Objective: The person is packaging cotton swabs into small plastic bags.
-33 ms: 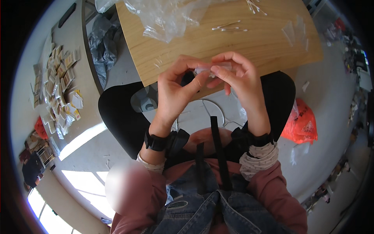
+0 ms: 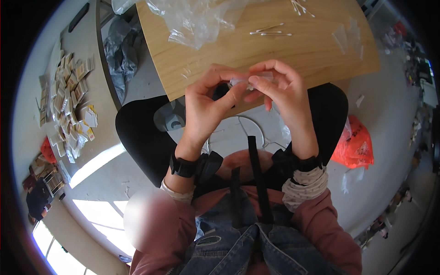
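Note:
Over the near edge of the wooden table [image 2: 220,59], my two hands meet at a small clear plastic bag [image 2: 266,76]. My left hand [image 2: 204,101] pinches its left end between thumb and fingers. On the other end, the thumb and fingers of my right hand [image 2: 286,94] are closed. Small white bits show at the bag, too small to name, and the fingers partly hide it. Beyond the hands lie a few loose cotton swabs [image 2: 272,34], with several more swabs [image 2: 300,8] near the far edge.
Crumpled clear plastic [image 2: 197,27] covers the table's far left, and flat clear pieces [image 2: 346,39] lie at its right. Many small packs [image 2: 68,91] are heaped on a surface to the left. A grey plastic bag [image 2: 121,55] hangs between; a red bag [image 2: 357,144] sits on the floor.

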A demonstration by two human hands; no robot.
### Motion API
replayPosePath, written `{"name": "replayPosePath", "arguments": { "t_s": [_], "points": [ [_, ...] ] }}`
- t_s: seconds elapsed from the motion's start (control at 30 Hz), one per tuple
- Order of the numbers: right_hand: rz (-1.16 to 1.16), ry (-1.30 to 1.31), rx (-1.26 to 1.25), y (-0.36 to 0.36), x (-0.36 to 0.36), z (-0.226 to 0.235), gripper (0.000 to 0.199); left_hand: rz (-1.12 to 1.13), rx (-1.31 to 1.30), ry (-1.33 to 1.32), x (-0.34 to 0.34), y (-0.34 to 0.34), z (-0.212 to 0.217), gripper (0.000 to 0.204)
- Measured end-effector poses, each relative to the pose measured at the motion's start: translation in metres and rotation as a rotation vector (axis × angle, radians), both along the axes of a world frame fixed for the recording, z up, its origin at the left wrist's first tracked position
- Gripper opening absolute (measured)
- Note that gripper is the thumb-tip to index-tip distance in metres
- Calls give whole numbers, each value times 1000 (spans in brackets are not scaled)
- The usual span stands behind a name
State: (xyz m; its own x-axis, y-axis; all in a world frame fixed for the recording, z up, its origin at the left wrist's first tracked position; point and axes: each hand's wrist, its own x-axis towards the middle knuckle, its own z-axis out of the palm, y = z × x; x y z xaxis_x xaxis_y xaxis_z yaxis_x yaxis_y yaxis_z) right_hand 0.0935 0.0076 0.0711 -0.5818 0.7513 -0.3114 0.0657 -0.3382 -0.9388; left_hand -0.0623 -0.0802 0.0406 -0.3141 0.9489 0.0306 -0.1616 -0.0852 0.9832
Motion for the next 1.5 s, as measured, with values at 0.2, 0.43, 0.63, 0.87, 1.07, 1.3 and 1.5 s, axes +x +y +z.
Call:
{"name": "replayPosePath", "arguments": {
  "t_s": [0.2, 0.43, 0.63, 0.87, 1.07, 1.3, 1.5],
  "points": [
    [-8, 25, 35, -2, -1, -1, 20, 9, -27, -37, -1, -3, -1, 21],
    [-36, 107, 93, -8, 3, -8, 17, 41, 27, 21, 0, -7, 3, 20],
    [-97, 112, 180, -11, -1, -10, 11, 129, 39, 192, -1, -3, 1, 17],
    [-128, 83, 178, -11, -2, -10, 10, 80, 18, -200, 2, 0, 8, 18],
    [-135, 66, 152, -14, -3, -6, 9, 106, 47, 48, -2, -3, 0, 15],
    [-141, 81, 158, -15, -3, -7, 13, 229, 62, 312, 3, 1, 4, 10],
    [-114, 82, 276, -14, 1, 0, 14, 248, 87, 308, 5, -3, 9, 12]
  ]
}}
